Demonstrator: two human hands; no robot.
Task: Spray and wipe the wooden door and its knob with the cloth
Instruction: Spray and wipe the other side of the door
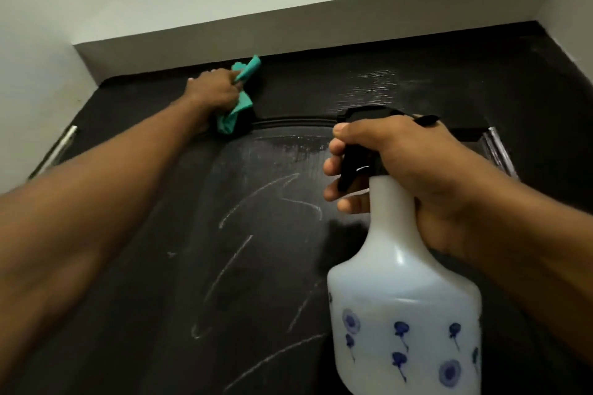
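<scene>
From my remote seat I see the dark wooden door [288, 266] filling most of the head view, and I take it as my landmark. The left hand [213, 91] is up near the door's top edge, fingers curled round a bunched teal cloth [239, 96] and pressing it against the wood just above the curved moulding of the upper panel. Part of the cloth sticks out above the hand, part hangs below it.

The right hand [394, 170] is in front of the door's right half, wrapped round the black trigger head of a white spray bottle [404, 314] (blue flower marks dot its body). The fingers curl over the trigger; I cannot tell whether it is squeezed. The bottle stands roughly upright, its nozzle towards the door.

On the door's panel below the moulding lie pale chalky scribbles [256, 234] and a smeared, wet-looking patch [295, 146] just under the moulding. Another hazy sheen shows on the top rail, right of the cloth. Above the door is a white wall [32, 42]. The knob is out of view.
</scene>
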